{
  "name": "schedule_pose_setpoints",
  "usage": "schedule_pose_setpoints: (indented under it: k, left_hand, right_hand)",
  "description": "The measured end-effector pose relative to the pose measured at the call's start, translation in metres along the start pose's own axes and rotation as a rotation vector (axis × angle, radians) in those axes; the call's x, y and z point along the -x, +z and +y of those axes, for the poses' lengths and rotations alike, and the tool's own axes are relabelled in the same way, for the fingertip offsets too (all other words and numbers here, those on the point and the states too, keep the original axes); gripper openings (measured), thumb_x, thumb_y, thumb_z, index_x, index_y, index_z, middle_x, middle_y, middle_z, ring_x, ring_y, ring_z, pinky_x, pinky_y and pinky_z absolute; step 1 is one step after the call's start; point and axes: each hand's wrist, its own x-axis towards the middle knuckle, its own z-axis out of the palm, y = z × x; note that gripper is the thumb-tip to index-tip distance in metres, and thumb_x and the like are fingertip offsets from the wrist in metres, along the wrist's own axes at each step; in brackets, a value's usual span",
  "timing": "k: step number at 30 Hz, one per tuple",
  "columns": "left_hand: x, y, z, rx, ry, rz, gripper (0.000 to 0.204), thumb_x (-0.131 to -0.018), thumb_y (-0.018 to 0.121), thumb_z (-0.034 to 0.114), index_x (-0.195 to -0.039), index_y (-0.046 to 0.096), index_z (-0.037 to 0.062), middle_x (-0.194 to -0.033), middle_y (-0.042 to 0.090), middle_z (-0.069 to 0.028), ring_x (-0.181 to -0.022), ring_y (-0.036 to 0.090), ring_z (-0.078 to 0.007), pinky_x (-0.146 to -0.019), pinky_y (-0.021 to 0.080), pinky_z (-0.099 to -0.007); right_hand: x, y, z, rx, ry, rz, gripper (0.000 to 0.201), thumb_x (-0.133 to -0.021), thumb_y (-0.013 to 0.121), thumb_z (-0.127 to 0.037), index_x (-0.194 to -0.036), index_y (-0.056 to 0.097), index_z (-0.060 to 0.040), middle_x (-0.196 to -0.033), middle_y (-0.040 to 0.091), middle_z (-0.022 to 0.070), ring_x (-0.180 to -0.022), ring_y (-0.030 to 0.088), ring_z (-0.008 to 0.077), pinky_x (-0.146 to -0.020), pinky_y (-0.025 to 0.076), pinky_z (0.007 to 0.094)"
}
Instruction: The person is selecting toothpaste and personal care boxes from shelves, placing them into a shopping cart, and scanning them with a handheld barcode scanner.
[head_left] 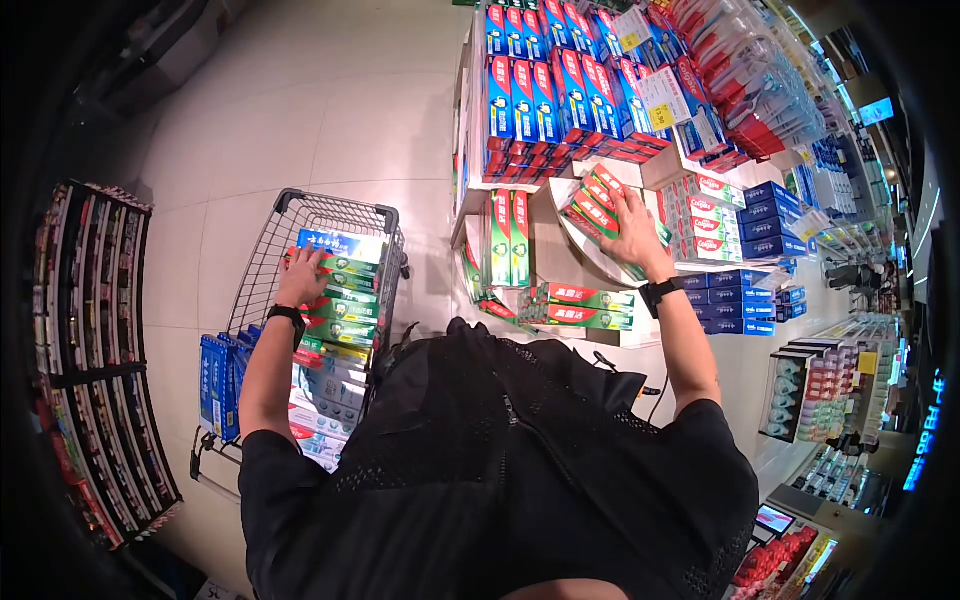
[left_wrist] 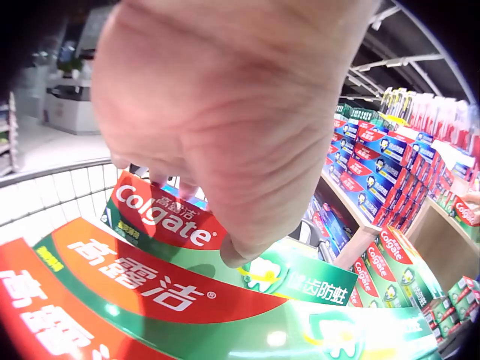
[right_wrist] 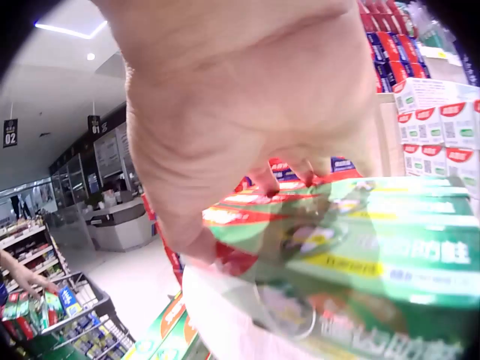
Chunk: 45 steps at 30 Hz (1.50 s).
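In the shopping cart [head_left: 337, 200], a row of green-and-red Colgate toothpaste boxes [head_left: 340, 308] lies side by side. My left hand [head_left: 302, 277] is over the far end of that row. Its thumb presses the near face of one toothpaste box [left_wrist: 165, 217], and its fingertips reach over the far side. On the round white display shelf, my right hand [head_left: 637, 240] grips a group of similar toothpaste boxes [head_left: 597, 205]. The right wrist view shows the thumb at their red ends and fingers across the far side; these boxes [right_wrist: 375, 255] look blurred there.
A blue-and-white box [head_left: 345, 243] lies beyond the row in the cart, and blue packs [head_left: 218, 385] hang at its left side. More green-and-red boxes [head_left: 510, 238] stand on the display, below stacked blue-and-red boxes [head_left: 520, 100]. White Colgate boxes [head_left: 708, 225] sit to the right.
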Motion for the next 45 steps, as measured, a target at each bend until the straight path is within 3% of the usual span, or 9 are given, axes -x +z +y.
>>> schedule_pose_setpoints:
  k: [5, 13, 19, 24, 32, 34, 35, 40, 45]
  left_hand:
    - [0.045, 0.016, -0.033, 0.019, -0.057, 0.019, 0.089, -0.093, 0.077, 0.041, -0.171, 0.037, 0.0222, -0.178, 0.033, -0.0141, -0.165, 0.027, -0.0406, -0.13, 0.02, -0.0714]
    - [0.042, -0.014, 0.067, 0.002, -0.008, 0.103, 0.083, -0.096, 0.075, 0.039, -0.168, 0.042, 0.013, -0.174, 0.039, -0.0194, -0.164, 0.029, -0.0419, -0.13, 0.021, -0.0689]
    - [0.084, -0.046, 0.136, 0.166, 0.151, 0.054, 0.069, -0.101, 0.069, 0.042, -0.161, 0.053, 0.0118, -0.167, 0.048, -0.0204, -0.163, 0.031, -0.0411, -0.133, 0.017, -0.0673]
    - [0.114, -0.063, 0.18, 0.188, 0.191, -0.015, 0.068, -0.102, 0.07, 0.041, -0.161, 0.053, 0.0129, -0.167, 0.048, -0.0193, -0.164, 0.031, -0.0407, -0.133, 0.017, -0.0669]
    - [0.139, -0.074, 0.207, 0.283, 0.331, 0.029, 0.066, -0.101, 0.071, 0.039, -0.159, 0.054, 0.0118, -0.166, 0.048, -0.0194, -0.164, 0.029, -0.0414, -0.134, 0.016, -0.0658]
    - [0.141, -0.078, 0.211, 0.281, 0.357, 0.038, 0.067, -0.1, 0.073, 0.038, -0.159, 0.054, 0.0106, -0.165, 0.049, -0.0201, -0.164, 0.03, -0.042, -0.134, 0.017, -0.0655]
    - [0.142, -0.08, 0.214, 0.285, 0.353, 0.039, 0.067, -0.1, 0.073, 0.038, -0.159, 0.054, 0.0106, -0.165, 0.049, -0.0201, -0.164, 0.03, -0.042, -0.134, 0.017, -0.0655]
    - [0.154, -0.103, 0.229, 0.356, 0.419, 0.206, 0.075, -0.094, 0.081, 0.03, -0.158, 0.052, 0.0041, -0.162, 0.051, -0.0214, -0.162, 0.033, -0.0432, -0.134, 0.019, -0.0648]
    - [0.164, -0.152, 0.276, 0.389, 0.549, 0.554, 0.104, -0.082, 0.091, 0.042, -0.164, 0.041, 0.003, -0.163, 0.049, -0.021, -0.16, 0.037, -0.0403, -0.133, 0.021, -0.0643]
  right_hand:
    - [0.007, 0.026, -0.06, -0.018, -0.028, 0.163, 0.086, -0.077, 0.09, -0.031, -0.151, 0.054, -0.0046, -0.137, 0.058, 0.0201, -0.128, 0.058, 0.0402, -0.106, 0.049, 0.0561]
    - [0.023, -0.011, -0.037, 0.109, 0.31, 0.085, 0.089, -0.071, 0.095, -0.046, -0.135, 0.055, 0.0008, -0.135, 0.06, 0.026, -0.131, 0.058, 0.0457, -0.104, 0.051, 0.0619]
    - [0.023, -0.017, -0.032, 0.12, 0.324, 0.05, 0.091, -0.07, 0.096, -0.045, -0.135, 0.053, 0.0015, -0.137, 0.06, 0.028, -0.13, 0.059, 0.0488, -0.107, 0.052, 0.0584]
    - [0.029, -0.014, -0.014, 0.178, 0.192, 0.016, 0.09, -0.071, 0.095, -0.046, -0.134, 0.053, 0.0027, -0.133, 0.062, 0.0294, -0.125, 0.062, 0.0502, -0.105, 0.053, 0.0585]
    - [0.043, -0.003, -0.03, 0.053, 0.218, 0.06, 0.079, -0.067, 0.092, -0.027, -0.125, 0.049, 0.004, -0.126, 0.062, 0.0315, -0.117, 0.064, 0.0525, -0.102, 0.054, 0.0591]
    - [0.048, -0.002, -0.031, -0.035, 0.113, 0.103, 0.083, -0.065, 0.091, -0.021, -0.132, 0.048, 0.0041, -0.125, 0.06, 0.0294, -0.115, 0.061, 0.0527, -0.101, 0.052, 0.0592]
    - [0.051, -0.002, -0.03, -0.013, 0.053, 0.177, 0.071, -0.066, 0.091, -0.018, -0.118, 0.048, 0.0028, -0.115, 0.064, 0.0319, -0.113, 0.063, 0.0533, -0.1, 0.052, 0.0585]
    - [0.061, -0.04, -0.058, -0.018, 0.015, 0.202, 0.069, -0.068, 0.089, -0.017, -0.121, 0.05, 0.0037, -0.12, 0.063, 0.0298, -0.116, 0.061, 0.0517, -0.101, 0.051, 0.0576]
    - [0.066, -0.103, -0.118, -0.035, -0.236, 0.114, 0.08, -0.068, 0.09, -0.017, -0.136, 0.053, 0.0043, -0.122, 0.063, 0.0251, -0.118, 0.06, 0.0474, -0.106, 0.049, 0.0545]
